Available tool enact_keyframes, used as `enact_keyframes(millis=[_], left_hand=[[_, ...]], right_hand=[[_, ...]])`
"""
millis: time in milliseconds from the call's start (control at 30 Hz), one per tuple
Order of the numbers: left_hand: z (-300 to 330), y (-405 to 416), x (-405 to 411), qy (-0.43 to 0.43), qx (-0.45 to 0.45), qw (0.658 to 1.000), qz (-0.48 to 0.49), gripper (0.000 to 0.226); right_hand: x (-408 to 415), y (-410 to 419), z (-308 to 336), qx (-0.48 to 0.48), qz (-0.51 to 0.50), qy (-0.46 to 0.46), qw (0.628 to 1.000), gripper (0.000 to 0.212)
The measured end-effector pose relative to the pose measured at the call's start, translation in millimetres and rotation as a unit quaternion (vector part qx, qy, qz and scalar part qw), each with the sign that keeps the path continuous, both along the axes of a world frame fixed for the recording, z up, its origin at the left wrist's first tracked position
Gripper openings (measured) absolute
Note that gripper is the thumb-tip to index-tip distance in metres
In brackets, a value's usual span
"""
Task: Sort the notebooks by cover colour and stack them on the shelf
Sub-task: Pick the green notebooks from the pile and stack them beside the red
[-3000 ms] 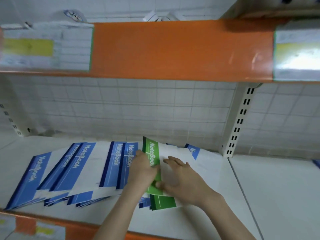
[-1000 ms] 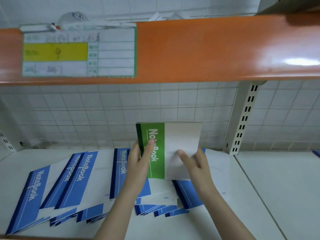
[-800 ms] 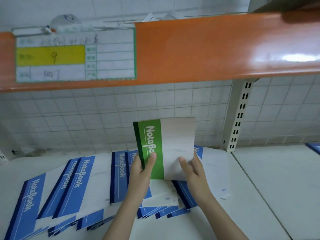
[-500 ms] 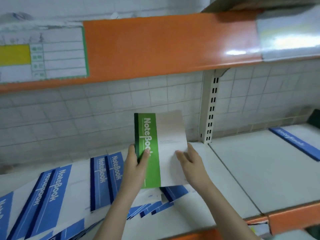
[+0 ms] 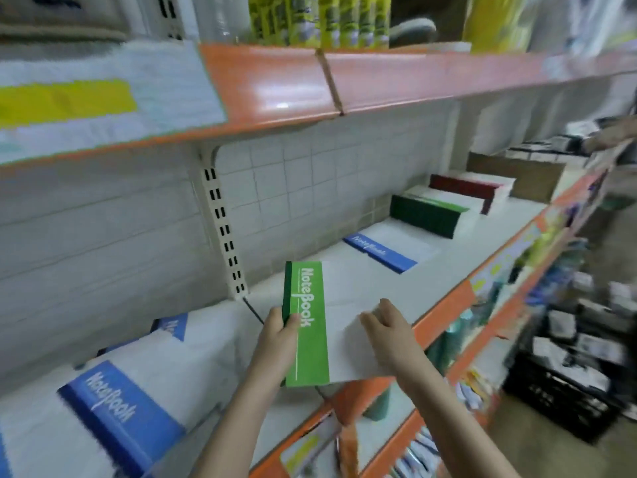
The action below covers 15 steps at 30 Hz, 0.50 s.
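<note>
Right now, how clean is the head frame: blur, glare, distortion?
Head view: green notebook, held by left hand and right hand, reads sharp; shelf label and black crate smear with motion blur; glare spot on orange shelf edge; wide-angle bows the shelves.

Facing a white tiled wall (image 5: pixel 310 188) behind store racking, with a cream slotted upright (image 5: pixel 222 232) climbing it between two bays. Looking up at an upper shelf (image 5: pixel 275 84) with a glossy orange front edge, catching a small white glint of overhead light and carrying a blurred white-and-yellow label (image 5: pixel 103 101) at the left. Seeing yellow-green packs (image 5: pixel 320 19) standing in a row on top. Looking down along a white shelf (image 5: pixel 448 267) with an orange lip, receding to the right toward a brown cardboard box (image 5: pixel 517 177). Glimpsing, beyond the lip at the lower right, a black crate (image 5: pixel 565 391) sitting on a dull floor (image 5: pixel 551 457), everything there blurring
</note>
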<state>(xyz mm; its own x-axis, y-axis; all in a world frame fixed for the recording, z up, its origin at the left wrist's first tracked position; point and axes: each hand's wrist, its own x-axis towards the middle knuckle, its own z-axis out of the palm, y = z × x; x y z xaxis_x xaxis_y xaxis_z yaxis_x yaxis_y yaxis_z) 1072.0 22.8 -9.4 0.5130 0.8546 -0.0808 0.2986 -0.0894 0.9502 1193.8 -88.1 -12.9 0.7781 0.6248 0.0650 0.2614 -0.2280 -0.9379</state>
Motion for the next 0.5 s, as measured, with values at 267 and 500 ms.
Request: enact_keyframes(millis=[267,500], left_hand=[[-7,-89,139,0.004,-0.013,0.993,-0.117,0.009],[-15,-187,258,0.007,-0.034,0.967,-0.253,0.032]], right_hand=[[110,-114,-13,0.027,-0.090,0.078,0.992,0.009],[202,-226,-29,0.008,-0.188,0.078,0.979,0.012]])
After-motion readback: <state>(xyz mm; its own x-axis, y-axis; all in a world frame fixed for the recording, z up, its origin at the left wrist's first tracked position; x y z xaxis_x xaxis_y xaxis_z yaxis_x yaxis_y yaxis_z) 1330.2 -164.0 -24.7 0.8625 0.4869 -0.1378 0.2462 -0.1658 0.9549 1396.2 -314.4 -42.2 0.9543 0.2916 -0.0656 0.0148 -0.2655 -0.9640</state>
